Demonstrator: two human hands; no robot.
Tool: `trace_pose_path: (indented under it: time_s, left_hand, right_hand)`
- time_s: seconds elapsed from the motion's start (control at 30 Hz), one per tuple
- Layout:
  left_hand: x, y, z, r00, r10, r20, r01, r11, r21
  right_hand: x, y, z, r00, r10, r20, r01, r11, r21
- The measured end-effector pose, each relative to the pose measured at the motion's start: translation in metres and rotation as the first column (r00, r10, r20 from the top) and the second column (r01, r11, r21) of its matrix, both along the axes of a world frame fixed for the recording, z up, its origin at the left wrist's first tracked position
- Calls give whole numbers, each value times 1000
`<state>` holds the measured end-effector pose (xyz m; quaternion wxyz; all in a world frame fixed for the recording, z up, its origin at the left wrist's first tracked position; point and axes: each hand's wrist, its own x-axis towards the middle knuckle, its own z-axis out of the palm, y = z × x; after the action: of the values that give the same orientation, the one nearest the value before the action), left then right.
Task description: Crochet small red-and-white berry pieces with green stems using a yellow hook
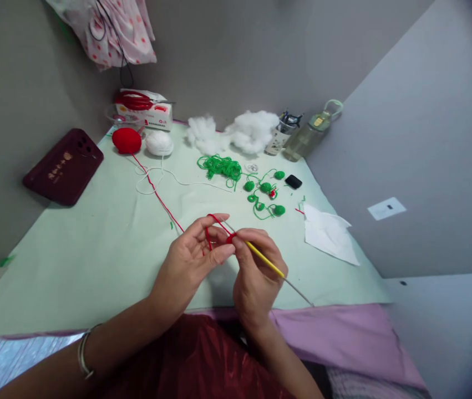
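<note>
My right hand (258,277) grips a crochet hook (265,259) with a yellow handle and metal ends, its tip pointing up and left. Between the fingertips of both hands is a small red crochet piece (231,238), mostly hidden by them. My left hand (192,257) pinches this piece, and red yarn runs over its raised index finger. From there the red yarn (158,194) trails across the table to a red yarn ball (126,141) at the back left. The hook's tip is near the taut strand at the index finger.
Beside the red ball sits a white yarn ball (160,143). Green yarn (221,168), small green crocheted balls (265,188) and white stuffing (252,132) lie farther back. A bottle (305,137), a pen cup (279,138), a tissue (329,233) and a dark phone (64,167) stand or lie around.
</note>
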<state>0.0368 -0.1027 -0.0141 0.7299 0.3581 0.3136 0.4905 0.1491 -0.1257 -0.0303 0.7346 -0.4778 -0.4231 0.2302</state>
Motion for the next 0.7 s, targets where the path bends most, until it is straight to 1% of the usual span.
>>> trace_pose_path:
  time_s: [0.03,0.1,0.23,0.3,0.37,0.47,0.53,0.57,0.6,0.63,0.67,0.7]
  left_hand:
    - [0,0,0,1000,-1,7,1,1000,-18]
    - [0,1,0,1000,-5,23,6,998,-59]
    - [-4,4,3,998,-23,58,30,992,-124]
    - [-7,5,5,998,-29,54,35,992,-123]
    - [-10,6,6,999,-36,34,39,994,-102]
    - [-12,8,6,999,-40,4,40,996,-79]
    - [-13,8,5,999,-33,-7,33,997,-68]
    - [-13,8,4,999,-29,-13,28,998,-58]
    - [-13,7,3,1000,-25,-18,24,999,-46]
    - [-13,7,2,1000,-24,-21,23,999,-38]
    - [-13,6,2,999,-27,-20,27,999,-37]
    - [-13,5,2,999,-35,-16,35,998,-47]
  right_hand:
    - [-1,0,1,1000,2,13,-2,1000,21]
    - [0,0,2,999,31,11,-31,999,19]
    - [8,-1,0,986,165,-14,-166,985,-53]
    - [14,-1,-2,976,218,-23,-220,972,-79]
    - [19,-1,-3,970,243,-22,-244,966,-86]
    - [23,1,0,964,266,22,-265,964,-32]
    - [25,1,4,958,255,128,-259,966,13]
    - [25,1,5,948,226,225,-238,971,26]
    - [25,0,6,919,175,352,-200,979,37]
    - [25,-1,5,867,100,488,-150,987,63]
    - [24,-2,4,795,19,607,-100,990,101]
    - [24,-3,1,723,-57,688,-64,987,148]
